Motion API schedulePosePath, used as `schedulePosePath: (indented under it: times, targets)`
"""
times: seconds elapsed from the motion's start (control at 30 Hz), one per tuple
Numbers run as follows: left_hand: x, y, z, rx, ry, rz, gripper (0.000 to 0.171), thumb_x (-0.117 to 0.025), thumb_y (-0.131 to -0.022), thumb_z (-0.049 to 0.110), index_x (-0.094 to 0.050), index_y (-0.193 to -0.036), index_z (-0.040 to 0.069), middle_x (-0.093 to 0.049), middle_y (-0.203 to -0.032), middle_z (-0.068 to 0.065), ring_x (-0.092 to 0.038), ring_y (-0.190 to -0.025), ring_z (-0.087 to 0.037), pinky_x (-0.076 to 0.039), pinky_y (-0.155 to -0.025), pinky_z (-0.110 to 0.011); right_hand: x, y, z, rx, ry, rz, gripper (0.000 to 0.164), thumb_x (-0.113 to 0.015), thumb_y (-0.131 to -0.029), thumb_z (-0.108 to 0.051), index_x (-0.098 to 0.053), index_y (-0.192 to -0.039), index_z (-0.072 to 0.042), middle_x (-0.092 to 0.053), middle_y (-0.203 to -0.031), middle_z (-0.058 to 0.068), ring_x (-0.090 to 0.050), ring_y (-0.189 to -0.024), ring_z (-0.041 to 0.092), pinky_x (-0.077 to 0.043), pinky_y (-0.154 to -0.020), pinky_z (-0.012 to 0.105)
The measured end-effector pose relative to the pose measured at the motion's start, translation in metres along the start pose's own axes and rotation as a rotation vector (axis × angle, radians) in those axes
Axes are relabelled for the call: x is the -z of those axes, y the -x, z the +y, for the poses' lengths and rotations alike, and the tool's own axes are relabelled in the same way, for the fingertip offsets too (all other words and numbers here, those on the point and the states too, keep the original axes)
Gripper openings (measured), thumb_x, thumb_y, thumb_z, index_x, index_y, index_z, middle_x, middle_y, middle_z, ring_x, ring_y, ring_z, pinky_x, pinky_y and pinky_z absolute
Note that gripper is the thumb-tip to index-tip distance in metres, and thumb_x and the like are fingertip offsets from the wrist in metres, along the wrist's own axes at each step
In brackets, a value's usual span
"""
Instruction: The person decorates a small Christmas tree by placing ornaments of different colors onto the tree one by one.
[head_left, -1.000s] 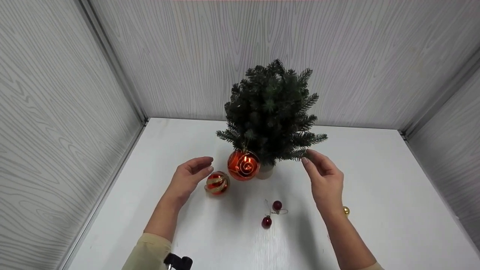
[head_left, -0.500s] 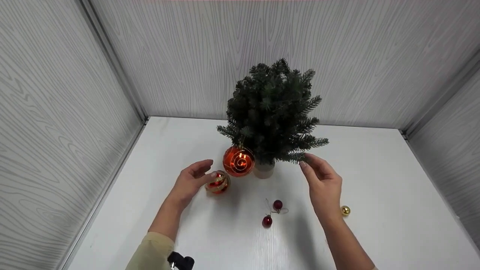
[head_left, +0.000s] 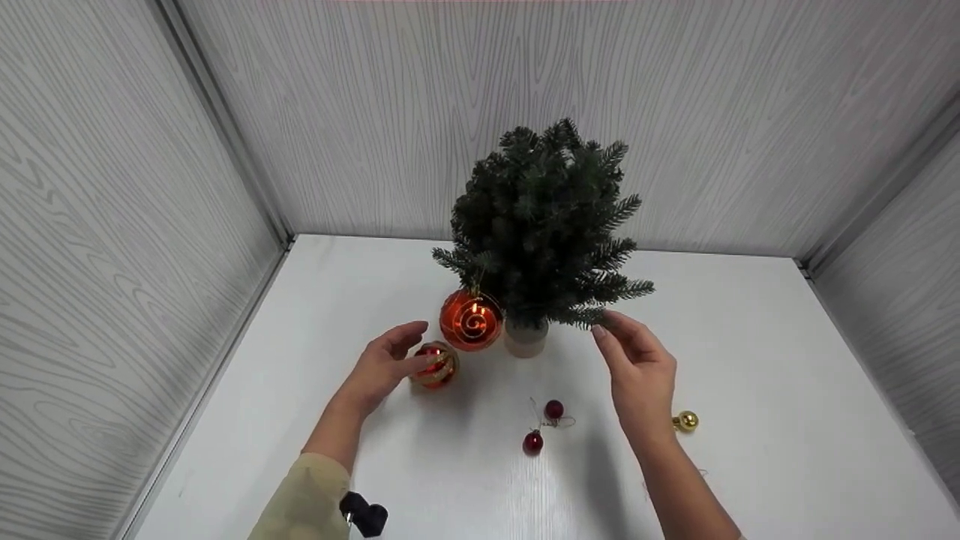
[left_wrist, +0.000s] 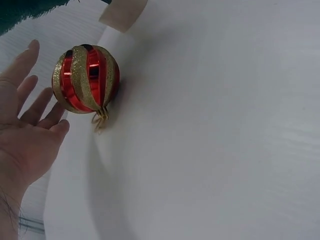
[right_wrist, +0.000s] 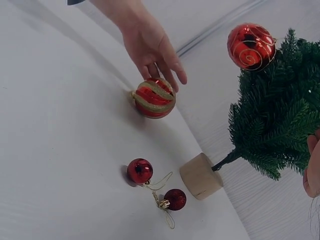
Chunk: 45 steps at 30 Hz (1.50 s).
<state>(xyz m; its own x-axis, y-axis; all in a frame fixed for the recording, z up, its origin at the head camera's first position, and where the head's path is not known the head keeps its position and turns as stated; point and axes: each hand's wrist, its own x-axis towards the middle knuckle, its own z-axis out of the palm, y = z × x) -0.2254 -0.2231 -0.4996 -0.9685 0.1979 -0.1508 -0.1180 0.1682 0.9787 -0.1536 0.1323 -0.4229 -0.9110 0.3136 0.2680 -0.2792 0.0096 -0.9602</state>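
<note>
A small artificial Christmas tree (head_left: 540,217) stands on a pale wooden base (right_wrist: 201,176). From a low branch on its left hangs a shiny orange-red bauble (head_left: 470,321) with gold swirls. Thumb and forefinger of my right hand (head_left: 641,375) pinch the tip of a low right branch; in the right wrist view that hand is mostly cut off. My left hand (head_left: 382,366) is beside a red-and-gold striped bauble (left_wrist: 86,79) on the table, fingers loosely bent and not closed round it. Its thumb overlaps the bauble in the head view; whether it touches, I cannot tell.
Two small dark red baubles (head_left: 532,442) with string loops lie in front of the tree. A small gold bauble (head_left: 688,421) lies by my right forearm. Wood-grain panels (head_left: 375,112) wall in the white table (head_left: 787,360) at the back and sides.
The hanging bauble and the tree's base have shifted left, the tree turning slightly. My right hand has moved a little left and nearer with the branch tip. My left thumb has lowered over the striped bauble.
</note>
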Motion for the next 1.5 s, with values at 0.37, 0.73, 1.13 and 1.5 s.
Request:
schedulePosePath:
  times: [0.37, 0.73, 1.13, 1.5]
  targets:
    - [0.001, -0.007, -0.003, -0.009, -0.131, -0.107, 0.074, -0.086, -0.091, 0.023, -0.053, -0.156, 0.013, -0.048, -0.162, -0.009, -0.032, -0.156, -0.033, -0.031, -0.123, -0.055, -0.001, 0.002, 0.003, -0.002, -0.02, 0.0, 0.026, -0.074, -0.1, -0.003, -0.074, -0.125, 0.003, -0.076, -0.116, 0.008, -0.073, -0.11, 0.015, -0.055, -0.097, 0.026]
    - [-0.01, -0.003, -0.006, 0.004, -0.199, -0.071, 0.065, -0.085, -0.093, 0.02, -0.058, -0.152, 0.015, -0.058, -0.151, -0.006, -0.045, -0.147, -0.031, -0.038, -0.119, -0.055, 0.004, -0.002, 0.004, -0.003, -0.033, -0.044, 0.025, -0.073, -0.1, -0.002, -0.074, -0.124, 0.003, -0.076, -0.116, 0.01, -0.073, -0.11, 0.016, -0.055, -0.098, 0.027]
    - [-0.015, 0.009, -0.003, 0.037, -0.312, -0.03, 0.065, -0.086, -0.091, 0.021, -0.06, -0.15, 0.014, -0.061, -0.147, -0.007, -0.049, -0.143, -0.032, -0.042, -0.116, -0.057, 0.01, -0.007, 0.006, -0.012, -0.041, -0.086, 0.025, -0.073, -0.1, -0.004, -0.074, -0.125, 0.003, -0.075, -0.119, 0.01, -0.072, -0.113, 0.016, -0.055, -0.099, 0.027]
    - [-0.015, 0.012, 0.0, 0.101, -0.363, -0.007, 0.067, -0.088, -0.088, 0.025, -0.062, -0.148, 0.012, -0.064, -0.142, -0.009, -0.056, -0.134, -0.03, -0.046, -0.111, -0.055, 0.01, -0.007, 0.007, -0.013, -0.039, -0.098, 0.026, -0.073, -0.101, -0.006, -0.074, -0.126, 0.001, -0.074, -0.119, 0.012, -0.072, -0.112, 0.017, -0.054, -0.099, 0.027]
